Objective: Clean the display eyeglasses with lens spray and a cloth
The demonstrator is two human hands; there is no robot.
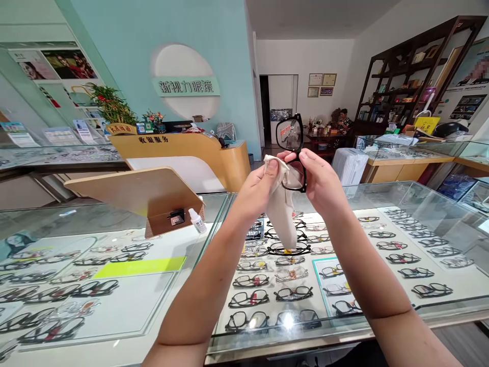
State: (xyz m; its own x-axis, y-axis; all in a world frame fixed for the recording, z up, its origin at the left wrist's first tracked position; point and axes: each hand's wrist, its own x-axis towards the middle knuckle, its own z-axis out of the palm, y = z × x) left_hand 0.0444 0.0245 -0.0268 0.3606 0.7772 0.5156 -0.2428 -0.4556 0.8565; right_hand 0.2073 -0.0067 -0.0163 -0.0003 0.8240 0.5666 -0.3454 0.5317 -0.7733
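Note:
Black-framed eyeglasses (300, 133) are held up on end above the glass display case, one lens over the other. My right hand (320, 178) is closed on the frame near its bridge. A pale cream cleaning cloth (281, 216) hangs down from my left hand (256, 188), whose thumb presses it. Part of the cloth lies against the lower lens, and my left fingers behind it are partly hidden. On the case to the left, a small white spray bottle (197, 221) stands by an open brown box (168, 196).
Below my hands, rows of eyeglasses (293, 293) lie inside the glass display case (382, 196). A wooden counter (233, 163) with a potted plant (110, 104) stands behind. Another person (344, 121) sits at a table at the back. A wrapped grey package (348, 165) stands right of centre.

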